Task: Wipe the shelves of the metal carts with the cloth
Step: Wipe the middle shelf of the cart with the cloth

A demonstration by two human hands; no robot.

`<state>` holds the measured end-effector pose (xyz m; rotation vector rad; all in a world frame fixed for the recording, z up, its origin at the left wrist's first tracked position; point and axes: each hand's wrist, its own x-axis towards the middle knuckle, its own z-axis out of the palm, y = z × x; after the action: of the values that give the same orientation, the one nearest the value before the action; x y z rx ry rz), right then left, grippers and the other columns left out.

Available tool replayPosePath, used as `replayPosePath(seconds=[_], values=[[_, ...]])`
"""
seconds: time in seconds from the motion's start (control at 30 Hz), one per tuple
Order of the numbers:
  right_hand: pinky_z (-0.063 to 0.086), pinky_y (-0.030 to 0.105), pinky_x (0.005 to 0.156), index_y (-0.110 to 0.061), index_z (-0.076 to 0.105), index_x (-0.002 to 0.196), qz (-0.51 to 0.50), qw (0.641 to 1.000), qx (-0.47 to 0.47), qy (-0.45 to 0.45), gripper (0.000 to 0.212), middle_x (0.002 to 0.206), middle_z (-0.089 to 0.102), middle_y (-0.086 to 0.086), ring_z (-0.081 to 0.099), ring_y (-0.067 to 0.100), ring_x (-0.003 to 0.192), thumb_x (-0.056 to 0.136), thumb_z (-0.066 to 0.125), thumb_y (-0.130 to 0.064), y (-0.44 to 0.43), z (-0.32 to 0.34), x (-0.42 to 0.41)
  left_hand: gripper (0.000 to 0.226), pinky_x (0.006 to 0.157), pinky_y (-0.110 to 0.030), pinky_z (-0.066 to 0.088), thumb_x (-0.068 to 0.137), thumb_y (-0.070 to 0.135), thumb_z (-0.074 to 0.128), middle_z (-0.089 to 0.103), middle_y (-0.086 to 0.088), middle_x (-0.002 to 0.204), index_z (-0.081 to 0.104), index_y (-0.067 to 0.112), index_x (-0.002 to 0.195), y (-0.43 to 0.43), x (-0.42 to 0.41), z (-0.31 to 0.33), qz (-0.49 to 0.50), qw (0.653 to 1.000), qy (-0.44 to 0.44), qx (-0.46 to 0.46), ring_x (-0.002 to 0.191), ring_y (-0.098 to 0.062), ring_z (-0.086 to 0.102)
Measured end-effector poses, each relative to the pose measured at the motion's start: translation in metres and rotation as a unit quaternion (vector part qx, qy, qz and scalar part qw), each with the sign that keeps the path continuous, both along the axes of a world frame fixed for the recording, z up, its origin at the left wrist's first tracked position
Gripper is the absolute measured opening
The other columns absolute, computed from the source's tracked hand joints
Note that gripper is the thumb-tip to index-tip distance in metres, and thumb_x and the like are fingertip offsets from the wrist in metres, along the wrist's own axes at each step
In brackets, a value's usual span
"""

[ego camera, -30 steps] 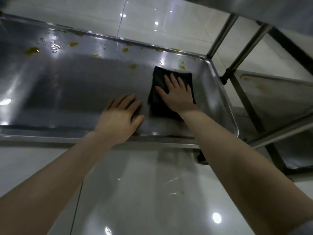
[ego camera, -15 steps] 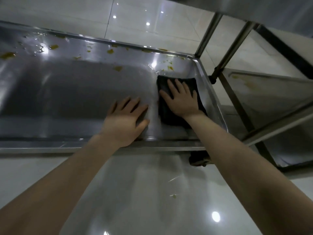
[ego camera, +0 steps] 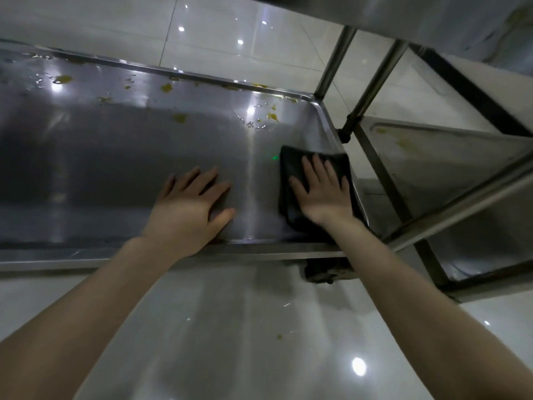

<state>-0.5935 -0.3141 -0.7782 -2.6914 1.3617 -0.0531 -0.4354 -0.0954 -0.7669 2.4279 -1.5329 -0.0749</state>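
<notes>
A low steel cart shelf [ego camera: 115, 168] fills the upper left, with yellow smears [ego camera: 272, 116] and water drops along its far side. A dark folded cloth [ego camera: 290, 174] lies flat in the shelf's near right corner, against the right wall. My right hand [ego camera: 323, 194] presses flat on the cloth with fingers spread. My left hand [ego camera: 190, 209] rests flat on the bare shelf just left of it, near the front rim, fingers straight.
Two upright cart posts [ego camera: 331, 62] rise at the shelf's far right corner. A second cart's shelf [ego camera: 432, 157] with faint yellow stains sits to the right behind crossing bars. A black caster [ego camera: 323, 269] shows under the front right corner. Glossy tiled floor [ego camera: 230, 327] surrounds the carts.
My right hand slid the cloth toward the right and nearer, from mid-shelf into the front right corner. My left hand stayed flat on the shelf.
</notes>
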Motion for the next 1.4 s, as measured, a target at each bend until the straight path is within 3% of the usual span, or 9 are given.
replayPosePath(seconds=[0.17,0.37,0.47,0.6,0.77,0.87,1.07,1.17,1.4], values=[[-0.004,0.054,0.119,-0.027,0.014,0.156,-0.006,0.999,0.033,-0.018,0.063,0.165,0.006,-0.003,0.002,0.019,0.151,0.101,0.022,-0.056,-0.057,0.012,0.03,0.074,0.117,-0.043,0.019,0.081,0.062,0.023,0.036,0.001,0.155,0.05,0.028,0.141,0.002,0.001,0.002,-0.007,1.0,0.011,-0.005,0.144,-0.024,0.028],[0.005,0.046,0.119,-0.036,0.011,0.155,0.056,0.998,-0.021,0.012,0.072,0.163,0.005,-0.012,0.004,0.012,0.15,0.091,0.01,-0.069,0.02,-0.005,-0.061,0.071,0.116,-0.041,0.02,0.084,0.062,0.025,0.035,0.002,0.155,0.048,0.028,0.142,0.028,0.033,0.005,-0.074,0.997,-0.003,0.015,0.143,-0.021,0.031],[0.005,0.045,0.12,-0.036,0.011,0.155,0.054,0.998,-0.022,0.025,0.07,0.164,0.004,-0.011,0.005,0.012,0.15,0.094,0.016,-0.068,0.011,0.004,-0.062,0.071,0.111,-0.046,0.03,0.085,0.058,0.026,0.049,-0.008,0.145,0.059,0.017,0.133,0.044,0.04,0.004,-0.024,0.999,-0.013,-0.03,0.134,-0.031,0.044],[-0.001,0.051,0.12,-0.031,0.01,0.157,-0.056,0.998,0.018,0.01,0.063,0.165,-0.001,-0.004,-0.003,0.019,0.151,0.101,0.023,-0.056,-0.004,0.015,0.022,0.052,0.101,-0.046,0.04,0.087,0.039,0.042,0.059,-0.016,0.131,0.064,0.008,0.122,0.046,0.036,0.003,0.058,0.995,-0.019,-0.074,0.12,-0.038,0.054],[0.0,0.051,0.119,-0.034,0.015,0.155,0.16,0.987,0.021,-0.017,0.062,0.165,0.003,-0.008,0.001,0.017,0.151,0.1,0.027,-0.059,0.072,0.005,0.162,0.043,0.084,-0.048,0.046,0.087,0.024,0.047,0.063,-0.028,0.111,0.061,-0.001,0.12,0.044,0.039,0.0,0.13,0.984,-0.048,-0.113,0.095,-0.045,0.059],[0.0,0.048,0.12,-0.038,0.014,0.155,0.236,0.97,0.051,0.006,0.061,0.164,0.002,-0.011,-0.001,0.013,0.15,0.099,0.026,-0.061,0.07,0.01,0.171,0.045,0.086,-0.048,0.044,0.09,0.027,0.042,0.063,-0.029,0.109,0.06,-0.001,0.121,0.042,0.043,-0.001,0.122,0.985,-0.052,-0.11,0.093,-0.045,0.057],[0.003,0.05,0.12,-0.027,0.017,0.156,-0.047,0.999,0.009,-0.003,0.065,0.165,0.008,-0.001,0.005,0.021,0.15,0.1,0.024,-0.059,-0.034,0.016,0.018,0.063,0.096,-0.047,0.042,0.084,0.045,0.032,0.059,-0.02,0.13,0.061,0.005,0.124,0.04,0.039,-0.003,0.059,0.992,-0.027,-0.107,0.112,-0.043,0.055],[0.0,0.051,0.12,-0.025,0.017,0.156,-0.098,0.995,0.003,0.0,0.066,0.165,0.007,0.0,0.001,0.021,0.151,0.1,0.023,-0.059,-0.037,0.011,0.007,0.061,0.095,-0.047,0.043,0.084,0.046,0.035,0.058,-0.021,0.129,0.061,0.006,0.122,0.037,0.037,-0.005,0.062,0.992,-0.036,-0.1,0.113,-0.043,0.055],[-0.003,0.046,0.119,-0.037,0.012,0.155,0.219,0.975,0.022,-0.009,0.065,0.164,0.002,-0.01,-0.002,0.013,0.15,0.097,0.022,-0.065,0.064,-0.002,0.124,0.053,0.082,-0.048,0.047,0.089,0.037,0.038,0.06,-0.026,0.118,0.059,0.002,0.122,0.037,0.041,-0.007,0.059,0.991,-0.059,-0.104,0.097,-0.045,0.058]])
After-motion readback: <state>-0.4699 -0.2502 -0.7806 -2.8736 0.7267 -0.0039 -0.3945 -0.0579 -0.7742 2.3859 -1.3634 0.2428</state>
